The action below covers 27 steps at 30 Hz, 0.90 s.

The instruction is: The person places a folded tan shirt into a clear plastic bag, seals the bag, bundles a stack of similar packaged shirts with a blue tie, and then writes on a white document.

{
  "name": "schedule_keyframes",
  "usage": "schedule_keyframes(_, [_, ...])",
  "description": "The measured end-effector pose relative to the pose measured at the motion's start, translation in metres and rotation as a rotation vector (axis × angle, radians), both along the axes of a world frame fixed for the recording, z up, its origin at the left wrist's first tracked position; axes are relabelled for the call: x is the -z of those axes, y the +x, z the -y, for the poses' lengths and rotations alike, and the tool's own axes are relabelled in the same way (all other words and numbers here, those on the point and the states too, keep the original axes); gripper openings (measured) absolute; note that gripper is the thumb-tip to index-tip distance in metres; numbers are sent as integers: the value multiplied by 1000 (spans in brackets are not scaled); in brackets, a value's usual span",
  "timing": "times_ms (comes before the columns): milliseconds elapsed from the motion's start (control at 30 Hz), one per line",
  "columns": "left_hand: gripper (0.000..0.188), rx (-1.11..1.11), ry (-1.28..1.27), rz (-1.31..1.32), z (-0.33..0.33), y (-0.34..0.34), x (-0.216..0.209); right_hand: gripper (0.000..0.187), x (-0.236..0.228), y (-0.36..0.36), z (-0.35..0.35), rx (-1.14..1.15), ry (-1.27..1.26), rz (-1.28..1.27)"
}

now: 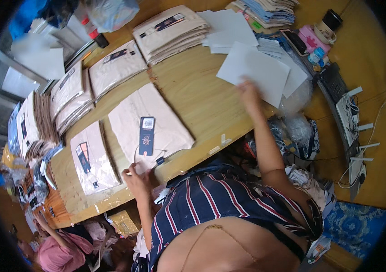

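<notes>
A folded pale pink garment [127, 109] lies flat on the wooden table in front of me. A dark blue hang tag [146, 136] rests on it, with a thin cord and a small dark tab near its lower edge. My left hand [139, 183] is at the garment's near edge, fingers closed on its corner. To the right, my right hand [249, 93] pinches the near edge of a white sheet [258, 68], which is angled over other white sheets [231, 27]. A folded garment in clear plastic [94, 158] lies left of the one before me.
Stacks of folded, tagged garments [170, 34] line the far and left sides. Right of the sheets are a phone [295, 41], a pink case [313, 40] and white-antenna devices [358, 127]. A dark bottle with a red cap [95, 36] stands far left. A person in pink [63, 251] is at lower left.
</notes>
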<state>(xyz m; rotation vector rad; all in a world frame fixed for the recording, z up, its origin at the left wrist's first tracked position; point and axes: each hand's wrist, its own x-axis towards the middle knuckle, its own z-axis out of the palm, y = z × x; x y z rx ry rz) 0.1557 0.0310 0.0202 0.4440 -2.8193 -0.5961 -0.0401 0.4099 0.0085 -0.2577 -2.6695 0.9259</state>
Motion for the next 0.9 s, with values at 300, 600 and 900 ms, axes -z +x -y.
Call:
schedule_keyframes(300, [51, 197, 48, -96, -55, -61, -36, 40, 11, -66, -213, 157, -570, 35])
schedule_keyframes(600, [51, 200, 146, -15, -108, -68, -32, 29, -35, -168, -205, 341, -661, -567])
schedule_keyframes(900, [51, 226, 160, -52, -143, -75, -33, 93, -33, -122, -167, 160, 244, 400])
